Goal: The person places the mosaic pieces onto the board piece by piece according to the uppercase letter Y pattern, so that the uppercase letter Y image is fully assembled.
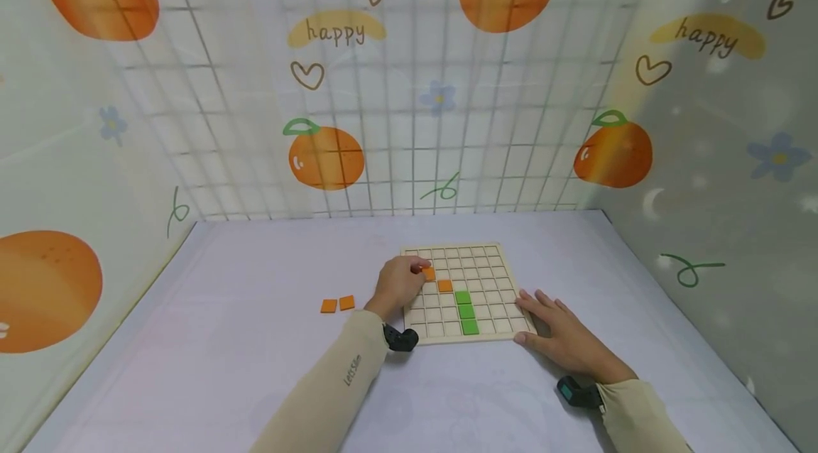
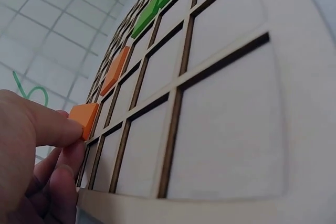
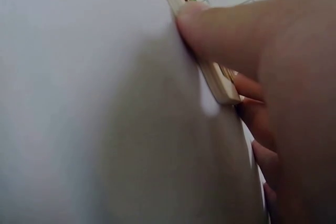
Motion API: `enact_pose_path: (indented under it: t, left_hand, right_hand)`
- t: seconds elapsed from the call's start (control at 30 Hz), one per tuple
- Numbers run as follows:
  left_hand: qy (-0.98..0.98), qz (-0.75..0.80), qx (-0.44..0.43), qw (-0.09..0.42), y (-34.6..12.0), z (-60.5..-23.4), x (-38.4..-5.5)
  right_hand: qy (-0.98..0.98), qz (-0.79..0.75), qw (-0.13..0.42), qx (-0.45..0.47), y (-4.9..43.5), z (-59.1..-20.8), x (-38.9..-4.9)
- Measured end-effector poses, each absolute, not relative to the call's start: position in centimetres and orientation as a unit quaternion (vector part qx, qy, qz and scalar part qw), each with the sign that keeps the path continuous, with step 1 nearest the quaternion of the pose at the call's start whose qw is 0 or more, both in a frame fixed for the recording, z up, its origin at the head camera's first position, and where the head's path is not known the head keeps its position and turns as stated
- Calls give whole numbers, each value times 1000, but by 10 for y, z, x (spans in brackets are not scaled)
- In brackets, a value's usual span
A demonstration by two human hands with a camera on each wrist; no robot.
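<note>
A wooden grid board (image 1: 498, 297) lies on the table. My left hand (image 1: 397, 281) reaches over its left side and pinches an orange square tile (image 1: 429, 274). In the left wrist view, the fingertips are on that tile (image 2: 84, 118), at a cell of the grid. Another orange tile (image 1: 444, 286) sits in a cell diagonally nearer. Three green tiles (image 1: 466, 310) form a column toward the board's front edge. My right hand (image 1: 565, 336) rests at the front right corner, fingers extended along the right edge. Its thumb (image 3: 210, 27) touches the board's front edge.
Two loose orange tiles, one farther left (image 1: 329, 306) and one closer to the board (image 1: 347, 302), lie on the white table (image 1: 211, 368) left of my left hand. Printed curtains (image 1: 396, 98) over a wire grid enclose the table at the back and sides.
</note>
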State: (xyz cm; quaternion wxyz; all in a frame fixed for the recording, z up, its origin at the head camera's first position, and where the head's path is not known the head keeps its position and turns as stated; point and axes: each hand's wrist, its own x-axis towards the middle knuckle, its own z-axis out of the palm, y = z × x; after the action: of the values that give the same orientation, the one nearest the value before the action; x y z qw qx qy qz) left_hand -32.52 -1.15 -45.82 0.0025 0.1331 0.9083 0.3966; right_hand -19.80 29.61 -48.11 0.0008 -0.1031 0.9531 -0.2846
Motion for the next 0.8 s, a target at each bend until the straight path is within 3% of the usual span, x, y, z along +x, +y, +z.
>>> enact_pose_path:
  t: [0.8]
  left_hand:
    - [913,393,107,20,-8,-461,-325]
  right_hand:
    - [954,-283,-3,-100,293,-479,-197]
